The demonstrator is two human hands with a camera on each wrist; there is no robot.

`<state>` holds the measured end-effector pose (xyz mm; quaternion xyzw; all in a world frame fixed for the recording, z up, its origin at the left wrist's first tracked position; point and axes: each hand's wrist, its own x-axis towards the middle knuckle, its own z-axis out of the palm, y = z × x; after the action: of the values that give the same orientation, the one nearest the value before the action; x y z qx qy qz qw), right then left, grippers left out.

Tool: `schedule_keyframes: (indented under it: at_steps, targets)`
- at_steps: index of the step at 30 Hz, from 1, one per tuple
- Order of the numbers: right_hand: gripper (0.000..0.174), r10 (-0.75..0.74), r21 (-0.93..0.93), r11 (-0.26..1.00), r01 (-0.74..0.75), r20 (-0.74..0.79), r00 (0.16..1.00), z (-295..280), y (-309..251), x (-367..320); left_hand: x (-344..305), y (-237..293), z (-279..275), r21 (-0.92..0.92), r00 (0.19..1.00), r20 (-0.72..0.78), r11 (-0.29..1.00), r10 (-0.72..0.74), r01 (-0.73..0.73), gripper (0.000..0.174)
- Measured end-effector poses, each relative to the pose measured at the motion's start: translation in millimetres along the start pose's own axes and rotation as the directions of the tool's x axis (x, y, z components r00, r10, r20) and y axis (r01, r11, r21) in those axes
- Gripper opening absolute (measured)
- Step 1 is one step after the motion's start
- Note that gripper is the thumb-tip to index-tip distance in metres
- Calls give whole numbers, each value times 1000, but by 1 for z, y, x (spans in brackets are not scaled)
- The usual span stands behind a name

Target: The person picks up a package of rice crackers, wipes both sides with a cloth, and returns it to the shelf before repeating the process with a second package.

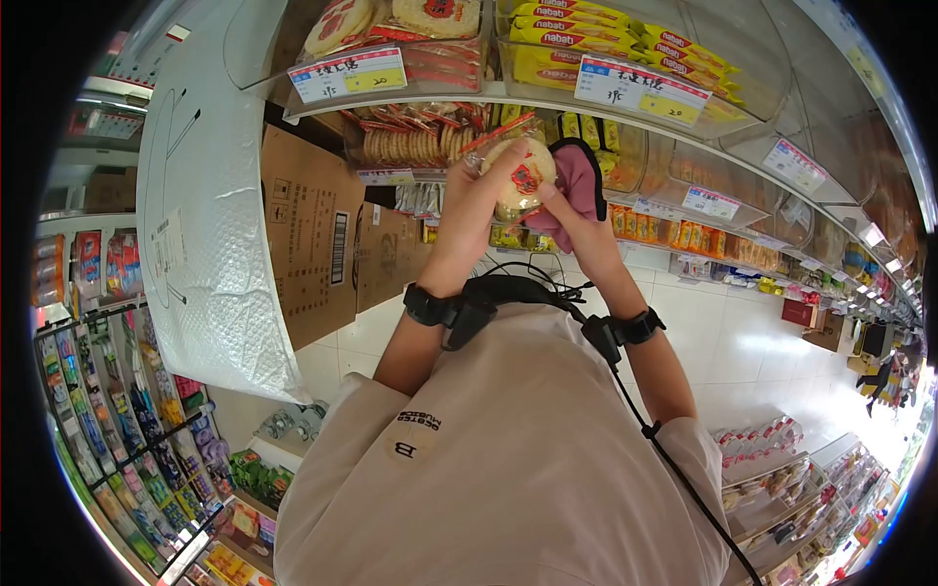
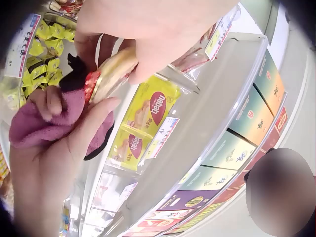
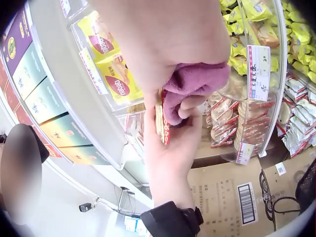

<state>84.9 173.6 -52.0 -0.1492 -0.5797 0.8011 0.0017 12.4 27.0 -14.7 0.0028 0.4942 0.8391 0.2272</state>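
A clear-wrapped round rice cracker packet point(image 1: 516, 181) with red print is held up between both hands in front of the shelf. My left hand point(image 1: 476, 210) grips it from the left, thumb laid over its face. In my right hand point(image 1: 589, 234) is a purple cloth point(image 1: 578, 186) with a black edge, bunched behind the fingers, while the thumb touches the packet's lower right edge. The left wrist view shows the packet point(image 2: 116, 74) edge-on between the hands. In the right wrist view the cloth point(image 3: 197, 81) covers part of the right fingers.
Clear shelf bins hold yellow nabati wafer packs point(image 1: 567, 44) and more rice crackers point(image 1: 435, 20), with price tags point(image 1: 347, 75) along the front. Below left stand cardboard boxes point(image 1: 308, 244) beside a silvery padded sheet point(image 1: 210, 225). Black cables point(image 1: 532, 273) hang near the waist.
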Motion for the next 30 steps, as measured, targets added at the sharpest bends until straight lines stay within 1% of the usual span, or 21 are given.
schedule_keyframes:
  at_steps: [1, 2, 5, 8, 11, 14, 16, 17, 19, 20, 22, 23, 25, 26, 27, 29, 30]
  targets:
    - [43, 46, -7, 999, -45, 51, 998, -1, -2, -3, 0, 1, 1, -33, 999, -31, 999, -18, 17, 30]
    - [47, 91, -17, 996, -90, 102, 991, -2, -3, -4, 1, 1, 0, -30, 999, -40, 1000, -7, 6, 30]
    - [55, -18, 180, 984, -10, 155, 988, 10, 2, -5, 3, 1, -1, -18, 998, -62, 1000, 20, -21, 29]
    - [53, -39, 240, 971, 6, 134, 990, 16, -4, -6, 2, 2, 0, -3, 997, -74, 1000, 22, -23, 29]
    - [54, -60, 111, 993, 48, 108, 992, 7, 4, -2, 0, 5, 3, 11, 997, -79, 1000, 12, -11, 30]
    - [56, 65, 36, 997, -69, 105, 992, 2, -5, -6, -1, 5, 5, 28, 997, -72, 999, 24, -23, 32]
    - [54, 22, 58, 998, -26, 65, 998, 9, -13, -7, 1, 2, 0, 53, 999, -46, 999, 12, -10, 38]
    - [54, 2, 69, 998, -5, 45, 999, 11, -15, -7, 3, 2, -2, 74, 998, -43, 997, 41, -38, 44]
    - [51, -41, -53, 998, 41, 0, 999, 4, -13, -3, 5, 0, -4, 117, 994, -35, 989, 100, -95, 60]
    - [49, -64, -115, 991, 62, -21, 998, 2, -12, -1, 6, -3, -6, 113, 990, -87, 989, 108, -98, 67]
    - [45, -212, -81, 975, 208, -52, 976, 7, -8, 5, 6, -7, -8, 106, 974, -190, 989, 122, -104, 82]
    - [42, -284, -67, 958, 279, -69, 956, 8, -5, 7, 6, -7, -8, 100, 981, -174, 992, 88, -71, 75]
    - [41, -365, -286, 896, 340, -37, 930, 0, 6, 9, 2, -2, -2, 90, 990, -142, 996, 18, -5, 63]
    - [40, -401, -389, 846, 365, -13, 916, -3, 10, 9, 1, -3, 0, 71, 991, -131, 997, 6, 4, 62]
    - [39, -419, -498, 769, 400, 78, 904, -3, 5, 6, 0, -5, 4, 52, 993, -120, 999, -6, 12, 62]
    - [39, -416, -673, 570, 471, 258, 872, 1, -11, -5, -1, -7, 6, 43, 993, -108, 998, -40, 45, 60]
    - [38, -410, -624, 598, 503, 302, 861, 6, -13, -8, -1, -8, 6, 52, 992, -108, 996, -64, 70, 59]
